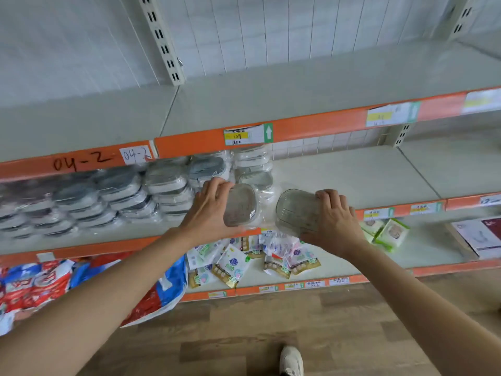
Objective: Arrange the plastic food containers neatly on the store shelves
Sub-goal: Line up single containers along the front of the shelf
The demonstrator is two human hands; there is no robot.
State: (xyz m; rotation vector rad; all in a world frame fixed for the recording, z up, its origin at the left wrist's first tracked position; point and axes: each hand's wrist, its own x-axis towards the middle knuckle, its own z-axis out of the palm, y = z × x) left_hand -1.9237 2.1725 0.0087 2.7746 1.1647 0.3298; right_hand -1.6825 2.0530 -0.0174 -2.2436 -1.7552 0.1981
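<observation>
- Nearest the camera, a white shoe (291, 360) stands on the wooden floor (271, 321), and two bare forearms reach up towards the middle shelf (352, 172).
- The left hand (208, 210) grips a lidded container (240, 206) from its left side, fingers curled over the top edge and thumb under the lower edge; the container sits at the shelf's front lip, close against the stacked containers (108, 196).
- The right hand (334, 219) holds a clear tub (296, 211) from its right side, fingers wrapped over it. The tub is tilted towards the camera, over the shelf's front edge; whether it rests on the shelf I cannot tell.
- The two held pieces are near each other but apart, with a strip of bare shelf between them.
- Below them, the bottom shelf carries loose sachets (233, 264) and red and blue bags (40, 283).
- Judgement on the step: each piece is being set into the row. To do it well, level the tub before letting go, slide it back until it lines up with its neighbours, and keep the lidded one square to the stack so it does not nudge the wrapped piles.
- Behind, the stacks fill the left of the middle shelf; the right part is bare.
- Farthest, the top shelf (271, 99) carries price tags (248, 134) on its orange edge.
</observation>
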